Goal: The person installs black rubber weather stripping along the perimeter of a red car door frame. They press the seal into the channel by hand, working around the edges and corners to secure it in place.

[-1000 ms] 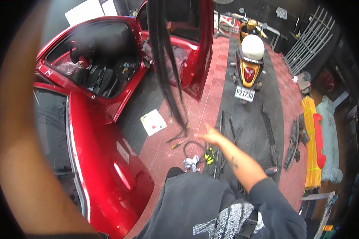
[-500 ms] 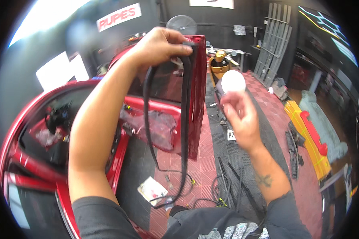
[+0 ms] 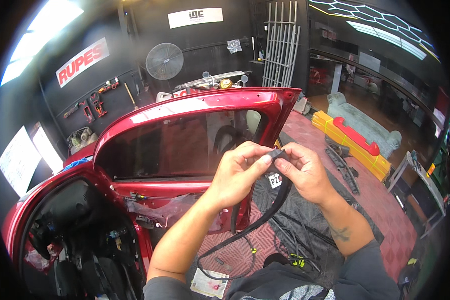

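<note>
My left hand [image 3: 240,172] and my right hand [image 3: 305,172] meet in front of me, both pinching the upper end of a long black rubber strip [image 3: 272,210]. The strip hangs down from my fingers, curves left and loops near the floor. Behind my hands stands an open red car door [image 3: 195,112] with a dark window and its inner trim removed, wiring and plastic film showing. The red car body [image 3: 45,210] with its open cabin lies to my lower left.
A scooter is partly hidden behind the door. Black trim pieces [image 3: 342,162] and cables [image 3: 295,235] lie on the red tiled floor and dark mat. A yellow and red bench [image 3: 357,145] stands at right, a metal stand [image 3: 417,185] farther right, a fan [image 3: 164,61] and wall tools behind.
My view has lifted from the floor to the door. My left hand came down from high above the door, and both hands now hold the strip's end together at chest height.
</note>
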`<control>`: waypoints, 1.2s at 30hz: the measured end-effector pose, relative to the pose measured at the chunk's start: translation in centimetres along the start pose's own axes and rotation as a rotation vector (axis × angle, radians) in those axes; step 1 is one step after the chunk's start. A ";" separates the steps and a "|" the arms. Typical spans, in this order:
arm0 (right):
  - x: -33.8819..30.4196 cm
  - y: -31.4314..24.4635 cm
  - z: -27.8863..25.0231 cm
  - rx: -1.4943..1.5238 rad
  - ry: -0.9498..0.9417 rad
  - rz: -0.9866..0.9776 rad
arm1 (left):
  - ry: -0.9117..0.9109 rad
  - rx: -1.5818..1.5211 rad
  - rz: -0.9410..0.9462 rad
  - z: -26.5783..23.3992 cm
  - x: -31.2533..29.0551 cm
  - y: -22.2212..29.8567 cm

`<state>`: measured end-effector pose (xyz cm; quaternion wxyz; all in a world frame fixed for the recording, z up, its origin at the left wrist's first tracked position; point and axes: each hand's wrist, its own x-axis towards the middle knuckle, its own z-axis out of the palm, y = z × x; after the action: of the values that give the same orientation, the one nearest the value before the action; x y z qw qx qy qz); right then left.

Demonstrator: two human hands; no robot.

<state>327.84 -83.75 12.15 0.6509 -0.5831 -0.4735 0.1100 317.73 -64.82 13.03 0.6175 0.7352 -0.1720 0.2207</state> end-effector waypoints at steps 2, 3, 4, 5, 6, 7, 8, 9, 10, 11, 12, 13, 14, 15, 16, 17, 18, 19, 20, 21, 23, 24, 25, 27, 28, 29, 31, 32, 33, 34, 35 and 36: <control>0.4 -0.7 1.2 -0.032 0.076 -0.046 | -0.036 -0.057 0.131 -0.4 -0.5 0.0; 0.9 -1.2 1.4 -0.048 0.088 -0.061 | -0.020 -0.118 0.148 -0.3 -0.5 0.0; 1.2 -1.7 1.6 -0.060 0.097 -0.075 | -0.001 -0.177 0.161 0.0 -0.5 -0.1; 1.3 -2.5 1.9 -0.135 0.128 -0.086 | 0.011 -0.245 0.177 0.2 -0.5 -0.4; 1.4 -3.1 1.9 -0.170 0.165 -0.103 | 0.035 -0.205 0.129 0.3 -0.6 -0.9; 1.5 -3.7 1.7 -0.209 0.201 -0.123 | 0.059 -0.164 0.087 0.3 -0.8 -1.4; 1.7 -4.1 1.6 -0.240 0.235 -0.145 | 0.084 -0.114 0.041 0.3 -1.3 -1.9; 2.0 -4.3 1.3 -0.252 0.301 -0.255 | 0.034 -0.092 -0.020 -0.1 -2.0 -4.8; 2.3 -5.4 1.0 -0.238 0.301 -0.267 | -0.041 0.118 -0.126 -1.2 -3.3 -7.0; 3.1 -4.9 0.5 -0.149 0.297 -0.364 | -0.028 0.162 -0.157 -1.9 -5.2 -10.1; 2.8 -4.7 -1.4 -0.112 0.330 -0.451 | -0.018 0.273 -0.169 -1.6 -5.9 -11.9; 2.6 -3.9 -2.8 -0.068 0.385 -0.453 | 0.081 0.248 -0.391 -1.7 -6.7 -12.0; 3.0 -2.8 -3.6 -0.078 0.394 -0.449 | 0.249 0.218 -0.376 -2.5 -7.3 -12.3; 3.5 -1.4 -4.4 -0.089 0.402 -0.440 | 0.396 0.315 -0.336 -3.8 -7.2 -10.8; 4.2 -0.1 -4.8 -0.090 0.404 -0.431 | 0.504 0.360 -0.171 -6.7 -7.1 -10.7; 4.7 1.1 -5.5 -0.037 0.458 -0.363 | 0.525 0.515 0.071 -8.5 -5.8 -8.2; 5.2 1.4 -5.6 0.110 0.467 -0.288 | 0.545 0.611 0.186 -10.1 -4.8 -4.8; 5.5 1.7 -5.9 0.150 0.472 -0.287 | 0.515 0.734 0.275 -10.7 -3.6 -0.5; 5.9 1.5 -5.9 0.196 0.464 -0.295 | 0.460 0.564 0.175 -12.0 -3.5 2.8; 6.3 1.3 -5.6 0.222 0.458 -0.301 | 0.390 0.602 0.249 -13.1 -2.5 4.8; 7.1 0.8 -4.9 0.267 0.438 -0.306 | 0.295 0.838 0.268 -16.2 -0.3 7.7; 7.3 0.2 -4.8 0.231 0.433 -0.310 | 0.354 0.829 0.176 -16.7 0.4 8.8; 7.9 0.0 -4.5 0.205 0.423 -0.311 | 0.370 0.894 0.188 -17.5 0.7 9.0; 8.5 -0.4 -4.5 0.142 0.421 -0.334 | 0.377 0.981 0.230 -18.7 1.9 8.4; 8.8 -0.8 -4.5 0.154 0.409 -0.310 | 0.379 1.020 0.253 -19.3 2.2 8.1; 8.9 -1.1 -4.5 0.156 0.397 -0.280 | 0.383 1.048 0.272 -19.8 2.5 7.6; 9.1 -1.7 -4.5 0.160 0.364 -0.224 | 0.364 1.017 0.220 -20.7 3.1 7.4; 9.1 -1.8 -4.6 0.154 0.341 -0.224 | 0.356 0.997 0.195 -21.0 3.3 7.0; 9.0 -2.1 -4.9 0.146 0.331 -0.217 | 0.335 1.044 0.194 -21.0 3.4 7.1; 9.2 -2.4 -4.9 0.145 0.314 -0.211 | 0.342 1.101 0.233 -21.3 3.3 7.3; 9.4 -2.5 -5.1 0.116 0.326 -0.196 | 0.325 1.109 0.213 -21.6 3.2 7.8; 9.4 -2.8 -5.0 0.103 0.327 -0.174 | 0.307 1.116 0.193 -22.0 3.1 8.2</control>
<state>335.36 -81.35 19.84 0.7552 -0.5160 -0.4038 -0.0191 313.60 -44.60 24.56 0.1319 0.8897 -0.0044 0.4371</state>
